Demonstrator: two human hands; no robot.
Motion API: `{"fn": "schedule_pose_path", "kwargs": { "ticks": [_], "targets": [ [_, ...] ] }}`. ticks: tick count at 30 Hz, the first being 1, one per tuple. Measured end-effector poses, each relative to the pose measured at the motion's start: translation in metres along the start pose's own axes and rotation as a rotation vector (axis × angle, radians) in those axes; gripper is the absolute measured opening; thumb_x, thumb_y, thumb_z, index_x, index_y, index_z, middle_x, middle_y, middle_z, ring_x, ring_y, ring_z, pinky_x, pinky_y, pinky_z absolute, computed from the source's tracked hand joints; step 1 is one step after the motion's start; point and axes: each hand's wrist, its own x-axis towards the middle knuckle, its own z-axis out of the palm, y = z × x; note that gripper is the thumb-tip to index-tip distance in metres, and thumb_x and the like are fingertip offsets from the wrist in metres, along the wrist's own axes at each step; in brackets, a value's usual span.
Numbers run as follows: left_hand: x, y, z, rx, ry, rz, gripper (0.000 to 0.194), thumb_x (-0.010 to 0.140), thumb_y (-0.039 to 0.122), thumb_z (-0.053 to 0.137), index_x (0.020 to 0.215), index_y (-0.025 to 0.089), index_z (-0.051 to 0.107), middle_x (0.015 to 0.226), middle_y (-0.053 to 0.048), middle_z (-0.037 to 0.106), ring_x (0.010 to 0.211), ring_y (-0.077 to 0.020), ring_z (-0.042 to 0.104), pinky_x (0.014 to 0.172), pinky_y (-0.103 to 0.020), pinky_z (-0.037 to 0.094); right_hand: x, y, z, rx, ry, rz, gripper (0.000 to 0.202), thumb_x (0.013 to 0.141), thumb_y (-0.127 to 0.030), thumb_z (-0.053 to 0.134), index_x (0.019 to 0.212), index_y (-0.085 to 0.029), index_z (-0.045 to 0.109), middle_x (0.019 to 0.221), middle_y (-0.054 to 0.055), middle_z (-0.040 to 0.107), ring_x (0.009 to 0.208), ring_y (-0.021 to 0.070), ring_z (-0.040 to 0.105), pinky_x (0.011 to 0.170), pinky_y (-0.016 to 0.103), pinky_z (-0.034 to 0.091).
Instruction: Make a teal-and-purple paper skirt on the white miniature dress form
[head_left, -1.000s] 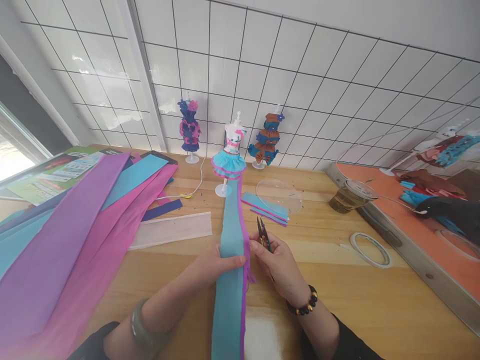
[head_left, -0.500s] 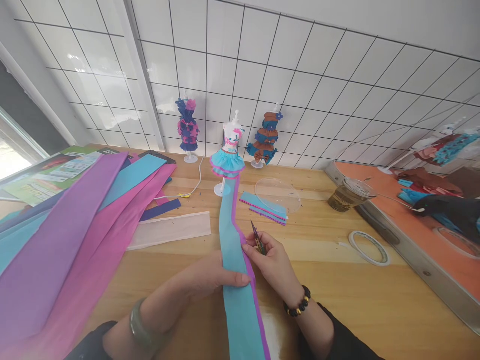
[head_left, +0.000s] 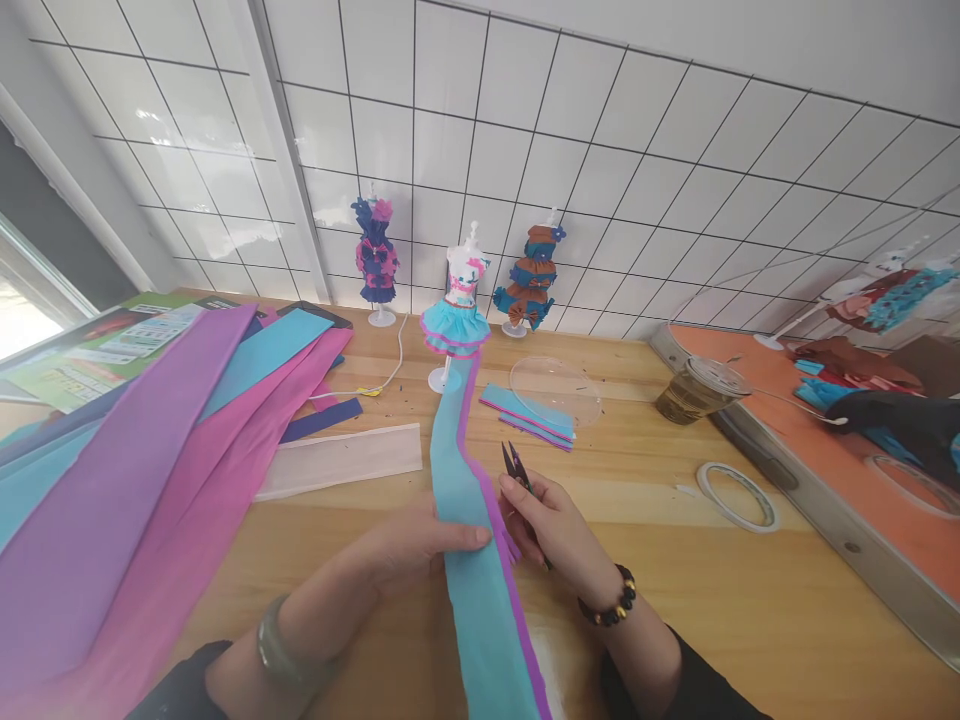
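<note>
A long blue strip with a purple edge [head_left: 480, 610] runs from the near edge of the view up to the small dress form in a blue ruffled skirt [head_left: 456, 325]. My left hand [head_left: 427, 540] grips the strip, thumb on top and the other fingers hidden beneath. Just right of the purple edge, my right hand [head_left: 547, 520] holds small dark snips [head_left: 517, 464], their blades apart and pointing away from me. A loose bit of purple shows by my right fingertips.
Purple, pink and blue strips [head_left: 150, 440] lie at left beside a pale strip [head_left: 345, 460]. Two more dressed forms stand by the wall. Short blue pieces [head_left: 529, 415], a clear disc, a tape roll [head_left: 739, 497] and a lidded cup [head_left: 697, 390] are further right.
My right hand has moved off the purple edge, slightly right, and the snips' blades have spread. My left hand and the strip have shifted a little left and away from me.
</note>
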Motion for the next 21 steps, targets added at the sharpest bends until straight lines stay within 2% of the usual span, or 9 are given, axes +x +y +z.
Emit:
{"fn": "schedule_pose_path", "kwargs": {
  "ticks": [3, 5, 11, 16, 21],
  "targets": [
    [0.001, -0.001, -0.003, -0.006, 0.061, 0.027, 0.038, 0.074, 0.027, 0.067, 0.110, 0.015, 0.064, 0.107, -0.014, 0.068, 0.098, -0.0282, 0.062, 0.082, -0.036, 0.049, -0.003, -0.006, -0.002, 0.004, -0.111, -0.035, 0.033, 0.084, -0.045, 0.054, 0.068, -0.020, 0.040, 0.035, -0.012, 0.036, 0.030, 0.0035, 0.026, 0.036, 0.019, 0.020],
    [0.002, -0.002, -0.005, -0.009, 0.086, 0.033, 0.040, 0.074, 0.029, 0.067, 0.111, 0.015, 0.063, 0.108, -0.013, 0.067, 0.100, -0.0293, 0.062, 0.084, -0.038, 0.049, -0.004, -0.008, -0.004, -0.001, -0.137, -0.034, 0.032, 0.080, -0.043, 0.059, 0.070, -0.019, 0.041, 0.041, -0.012, 0.039, 0.032, 0.0032, 0.030, 0.035, 0.018, 0.020],
    [0.007, -0.003, -0.005, 0.038, 0.047, -0.017, 0.046, 0.073, 0.032, 0.069, 0.115, 0.015, 0.061, 0.105, -0.012, 0.068, 0.103, -0.0312, 0.059, 0.088, -0.041, 0.047, -0.006, -0.010, -0.004, -0.011, -0.118, -0.016, 0.030, 0.078, -0.042, 0.062, 0.073, -0.019, 0.042, 0.047, -0.011, 0.038, 0.032, 0.0022, 0.030, 0.032, 0.016, 0.023],
    [0.007, -0.003, -0.002, 0.023, 0.077, 0.012, 0.043, 0.074, 0.032, 0.067, 0.113, 0.017, 0.062, 0.109, -0.011, 0.067, 0.100, -0.0297, 0.061, 0.086, -0.041, 0.048, -0.009, -0.013, -0.003, 0.011, -0.095, -0.049, 0.028, 0.078, -0.037, 0.063, 0.070, -0.019, 0.043, 0.046, -0.011, 0.038, 0.033, 0.0021, 0.031, 0.034, 0.016, 0.023],
    [0.007, -0.003, -0.003, -0.092, 0.127, 0.045, 0.033, 0.077, 0.034, 0.064, 0.103, 0.014, 0.066, 0.100, -0.012, 0.069, 0.091, -0.0276, 0.064, 0.081, -0.039, 0.050, -0.010, -0.012, -0.001, 0.001, -0.131, -0.073, 0.025, 0.079, -0.033, 0.062, 0.071, -0.019, 0.043, 0.050, -0.009, 0.045, 0.037, 0.0048, 0.042, 0.037, 0.017, 0.030]
  ]
}}
